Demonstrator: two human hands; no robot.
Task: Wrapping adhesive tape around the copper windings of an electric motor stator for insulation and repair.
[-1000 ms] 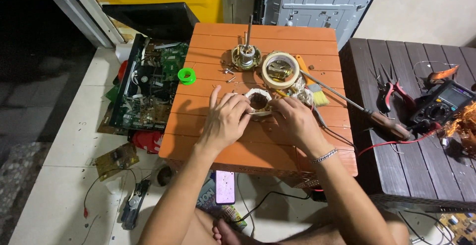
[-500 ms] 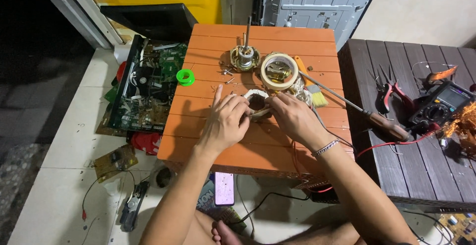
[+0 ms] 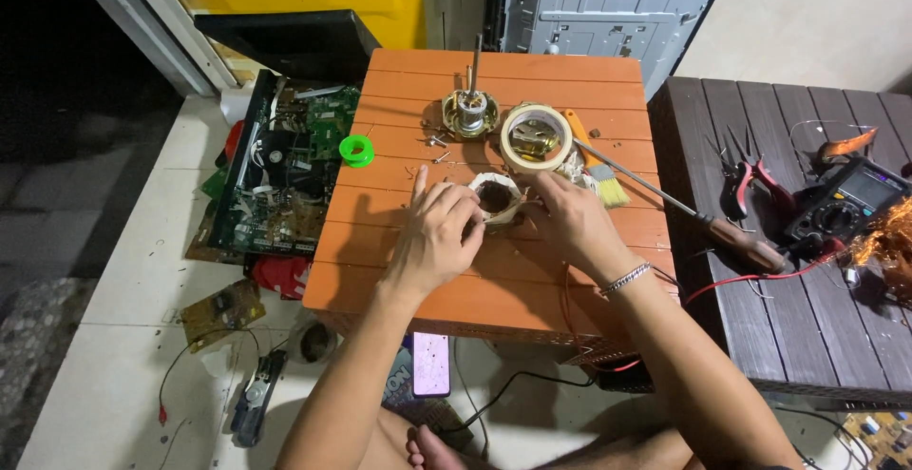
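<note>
A small round motor stator [image 3: 496, 198] with pale windings lies on the orange slatted table [image 3: 494, 280]. My left hand [image 3: 435, 232] grips its left side, forefinger stretched out over the table. From the right, my right hand [image 3: 568, 225], with a bracelet at the wrist, holds the stator's other side. Just beyond stand a roll of masking tape [image 3: 537, 137] and a motor rotor with an upright shaft [image 3: 469, 109].
A paintbrush [image 3: 594, 168] and a long screwdriver [image 3: 684, 211] lie to the right. A green spool [image 3: 356, 151] sits at the table's left edge. Circuit boards [image 3: 280, 171] rest on the floor. On the dark table [image 3: 760, 337] are pliers [image 3: 755, 177] and a multimeter [image 3: 845, 206]. A phone [image 3: 430, 364] lies below.
Both hands stay on the stator with small shifts of the fingers; the right wrist has turned slightly. Nothing else has moved.
</note>
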